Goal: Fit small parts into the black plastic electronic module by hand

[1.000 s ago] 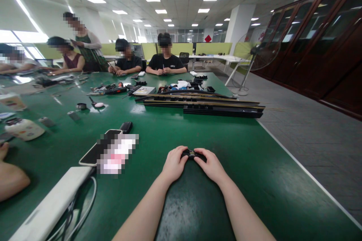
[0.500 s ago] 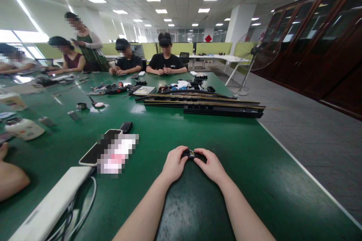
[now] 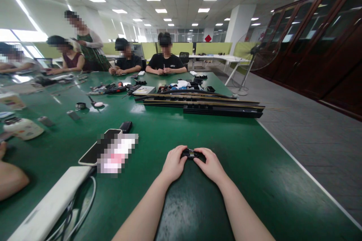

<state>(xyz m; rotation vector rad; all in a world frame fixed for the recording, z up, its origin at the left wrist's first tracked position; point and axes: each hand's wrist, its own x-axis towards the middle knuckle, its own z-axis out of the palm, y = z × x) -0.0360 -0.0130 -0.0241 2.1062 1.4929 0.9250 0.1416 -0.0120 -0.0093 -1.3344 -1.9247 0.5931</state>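
Note:
Between my hands is a small black device (image 3: 191,153) with rounded ends, low over the green table. Its upward face shows a lighter, yellowish and silvery patch in the middle, too small to make out. My left hand (image 3: 174,162) grips its left end, fingers curled over the far side and thumb on the near side. The right end is held the same way by my right hand (image 3: 209,163). Both ends are partly covered by my fingers.
Left of my arms lie a phone (image 3: 100,148), a black fob-like item (image 3: 126,126) and a white power strip (image 3: 53,203) with cables. Long black rails (image 3: 223,111) with thin rods lie ahead. A person's arm (image 3: 13,179) rests at left. Several people sit or stand beyond.
Both hands keep their hold in nearly the same place. The device's upward face looks slightly more tilted toward me, and its middle patch shows a little more clearly.

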